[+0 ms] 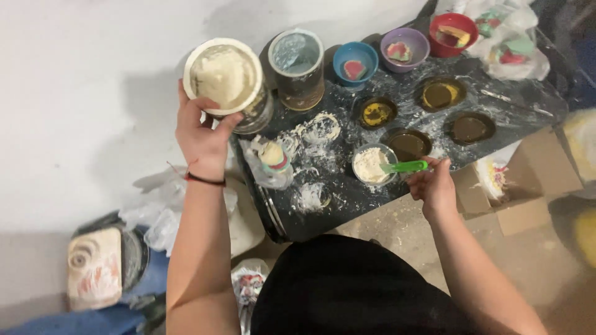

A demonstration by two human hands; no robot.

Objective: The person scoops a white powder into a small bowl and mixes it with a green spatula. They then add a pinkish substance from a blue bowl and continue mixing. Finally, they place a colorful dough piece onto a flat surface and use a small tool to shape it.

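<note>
Two hands are working over a powder-smeared black tray (pixel 496 102). Bare pale floor is lying open to its left. Her left hand (pixel 202 133) is reaching up, clamping a round tub of cream powder (pixel 225 80) at the tray's left edge. Her right hand (pixel 434 183) is pinching a green plastic spoon (pixel 405 166) resting in a small powder cup (pixel 374 164) near the front edge.

Powder-dusted black tray (pixel 335 205) carries 3 coloured bowls (pixel 355 62), 4 dark dishes (pixel 408 144), 1 powder cup (pixel 374 164).
</note>
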